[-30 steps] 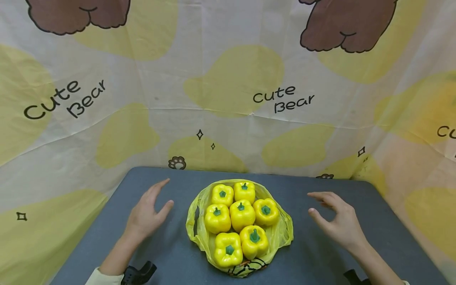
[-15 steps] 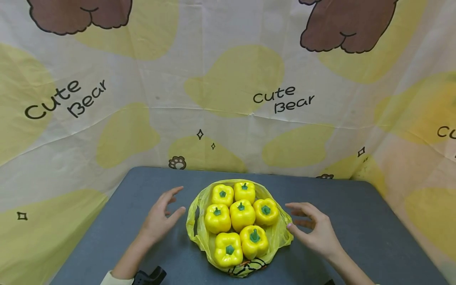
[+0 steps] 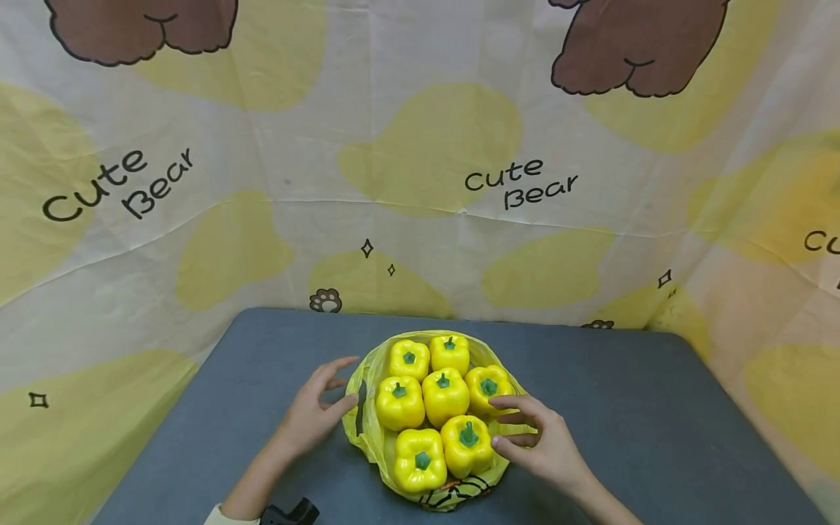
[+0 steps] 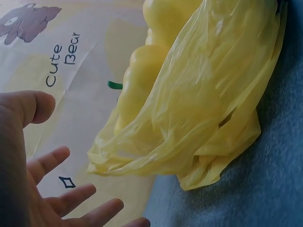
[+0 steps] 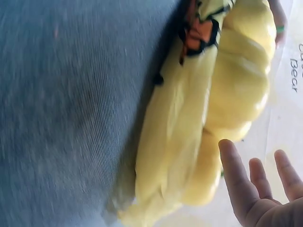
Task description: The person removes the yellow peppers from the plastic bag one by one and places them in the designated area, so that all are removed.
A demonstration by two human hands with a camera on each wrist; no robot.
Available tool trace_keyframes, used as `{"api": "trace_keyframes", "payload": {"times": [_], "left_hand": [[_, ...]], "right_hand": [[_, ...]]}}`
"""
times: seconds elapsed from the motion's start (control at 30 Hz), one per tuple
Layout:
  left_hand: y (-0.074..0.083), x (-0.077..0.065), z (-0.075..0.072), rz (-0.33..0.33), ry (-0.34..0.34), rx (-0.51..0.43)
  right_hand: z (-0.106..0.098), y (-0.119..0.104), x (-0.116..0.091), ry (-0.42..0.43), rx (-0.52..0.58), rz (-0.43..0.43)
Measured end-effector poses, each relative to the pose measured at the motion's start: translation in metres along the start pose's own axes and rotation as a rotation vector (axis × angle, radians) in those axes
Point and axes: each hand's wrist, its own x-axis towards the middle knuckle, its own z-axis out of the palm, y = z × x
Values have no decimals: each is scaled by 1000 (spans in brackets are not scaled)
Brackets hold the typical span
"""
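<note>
Several yellow bell peppers with green stems sit in an open yellow plastic bag on the grey table. My left hand is beside the bag's left rim, fingers spread and holding nothing; in the left wrist view a gap shows between its fingers and the bag. My right hand hovers over the bag's right side, thumb and fingers apart, near the front-right pepper. In the right wrist view its fingers are spread beside the peppers; whether they touch one cannot be told.
The grey table extends around the bag on all sides. A patterned cloth with bear drawings and lettering hangs behind and at both sides. A dark wrist device shows at my left cuff.
Both hands have moved inward toward the bag. The right one has travelled farther left, from the table to above the bag's right part. Bag and peppers have stayed in place.
</note>
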Motion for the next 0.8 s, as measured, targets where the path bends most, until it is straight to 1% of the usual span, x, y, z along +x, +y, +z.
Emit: {"api": "trace_keyframes", "payload": {"times": [0.13, 0.2, 0.3, 0.47, 0.7, 0.8], "left_hand": [[1, 1, 6, -6, -13, -9], [1, 1, 8, 2, -24, -11], [1, 1, 10, -10, -38, -12], [2, 2, 13, -20, -43, 16], [1, 5, 16, 11, -27, 71], [1, 5, 18, 12, -32, 82]], "right_hand": [[9, 5, 1, -26, 14, 85], [13, 7, 1, -35, 12, 107], [18, 10, 0, -34, -8, 132], [26, 15, 1, 0, -47, 166], [30, 14, 0, -6, -59, 131], [31, 14, 1, -20, -66, 138]]}}
